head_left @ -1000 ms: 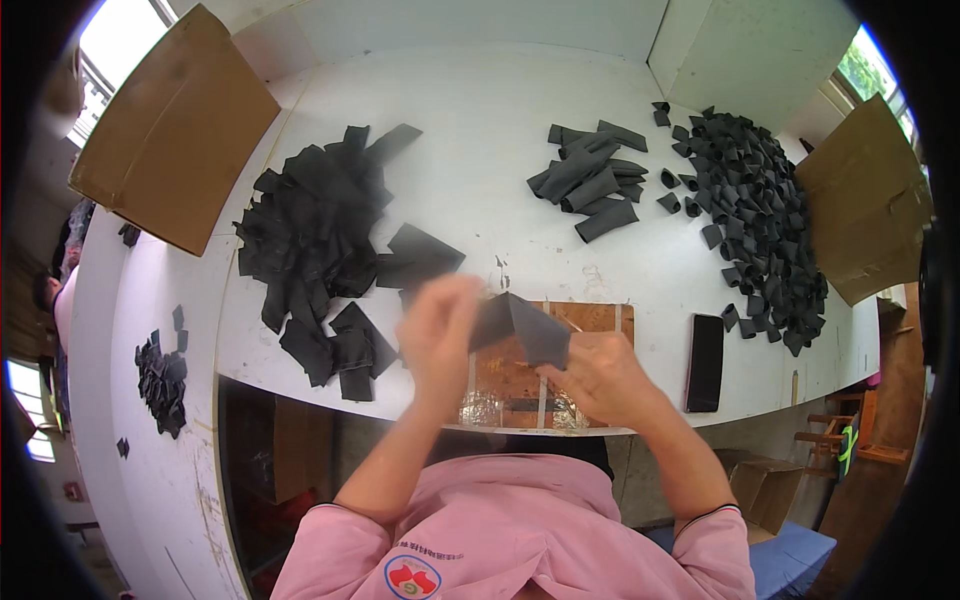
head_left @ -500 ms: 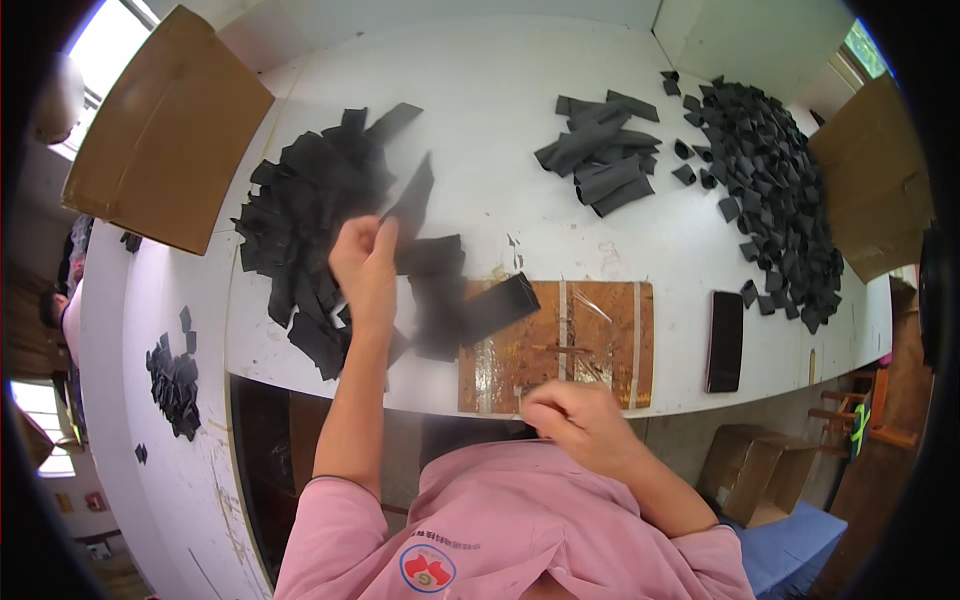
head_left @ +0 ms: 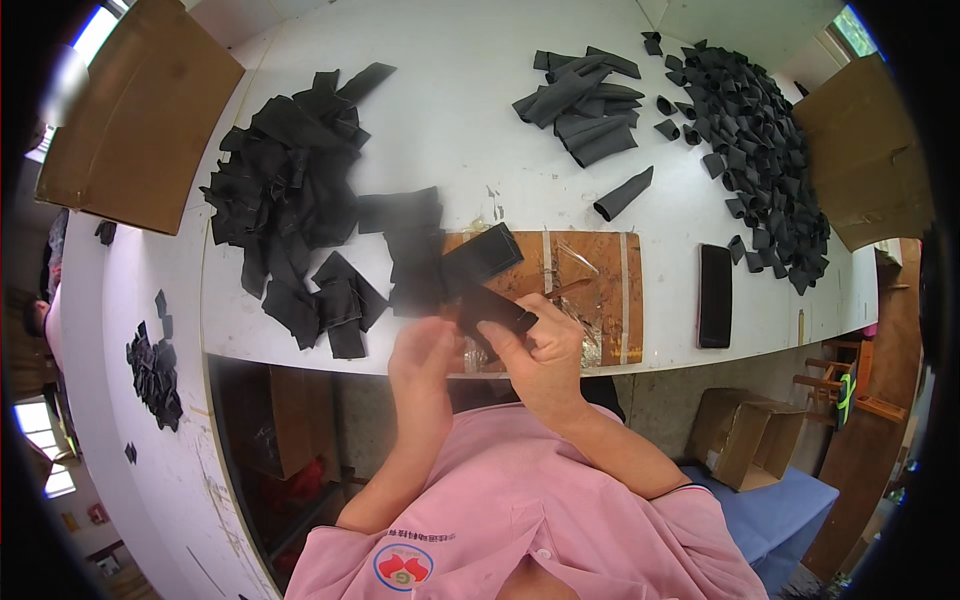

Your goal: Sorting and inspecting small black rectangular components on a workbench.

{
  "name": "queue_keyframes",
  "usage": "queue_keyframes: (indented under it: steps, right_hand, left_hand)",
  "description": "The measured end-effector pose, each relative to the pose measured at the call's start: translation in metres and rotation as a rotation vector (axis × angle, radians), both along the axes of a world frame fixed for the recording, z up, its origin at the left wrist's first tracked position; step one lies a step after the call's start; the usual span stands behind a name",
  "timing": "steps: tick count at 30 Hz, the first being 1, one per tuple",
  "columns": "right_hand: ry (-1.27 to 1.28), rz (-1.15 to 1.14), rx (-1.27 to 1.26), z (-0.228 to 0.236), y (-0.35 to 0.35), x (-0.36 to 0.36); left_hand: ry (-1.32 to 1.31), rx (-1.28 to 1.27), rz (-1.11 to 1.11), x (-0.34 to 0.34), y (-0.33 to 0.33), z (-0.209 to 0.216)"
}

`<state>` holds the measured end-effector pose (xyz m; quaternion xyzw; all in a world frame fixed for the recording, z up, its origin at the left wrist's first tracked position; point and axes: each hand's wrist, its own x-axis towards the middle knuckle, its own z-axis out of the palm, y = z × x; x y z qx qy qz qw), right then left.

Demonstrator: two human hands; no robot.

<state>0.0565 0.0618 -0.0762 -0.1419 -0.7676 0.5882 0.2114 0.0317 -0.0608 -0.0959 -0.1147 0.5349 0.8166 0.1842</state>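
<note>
A black fabric strip (head_left: 493,306) is pinched between the thumb and fingers of my right hand (head_left: 548,352), above the front part of a worn brown board (head_left: 625,300). My left hand (head_left: 425,352) is close by at the strip's lower left side; its fingers are smeared by motion, so their grip is unclear. More black strips (head_left: 415,250) lie just beyond my hands, one with its end over the board. To the left spreads a large heap of flat black fabric pieces (head_left: 290,170). One black tube (head_left: 623,194) lies alone beyond the board.
Several longer black tubes (head_left: 590,105) lie at the far middle. A big heap of short black tubes (head_left: 755,150) covers the right side, near a cardboard box (head_left: 865,150). A dark phone (head_left: 714,295) rests right of the board. Another box (head_left: 140,120) stands far left.
My left hand has come back from the left heap toward my right hand. My right hand has moved forward over the board and now holds a strip. A lone tube now lies beyond the board.
</note>
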Motion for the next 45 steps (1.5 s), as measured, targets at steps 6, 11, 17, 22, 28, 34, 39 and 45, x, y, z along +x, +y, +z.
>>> queue_keyframes:
  steps: [6,11,17,22,28,34,39,45]
  right_hand:
    - [0.187,-0.003,0.341,-0.007,0.006,0.007]
    - [0.226,0.041,0.479,-0.008,0.013,0.012]
    - [0.215,0.148,0.679,-0.011,0.023,0.021]
    - [-0.044,0.358,0.054,0.016,0.022,0.024]
    - [0.038,0.184,0.427,-0.003,0.017,0.024]
    - [0.046,0.153,0.271,0.009,0.018,0.028]
    - [0.061,0.137,0.139,0.008,0.014,0.026]
    - [0.033,-0.022,0.212,0.007,0.008,0.018]
  left_hand:
    - [0.212,-0.092,-0.058,0.008,-0.003,0.038]
    - [0.100,-0.069,-0.202,0.000,0.001,0.050]
    - [0.036,-0.120,-0.226,-0.006,0.001,0.039]
    - [0.222,-0.305,-0.263,0.003,0.007,0.026]
    - [0.786,-0.737,-0.034,0.012,0.024,0.017]
    - [0.504,-0.520,0.060,-0.002,0.017,0.037]
    - [0.385,-0.365,-0.161,0.006,0.018,0.035]
    - [0.487,-0.405,-0.075,0.014,0.025,0.032]
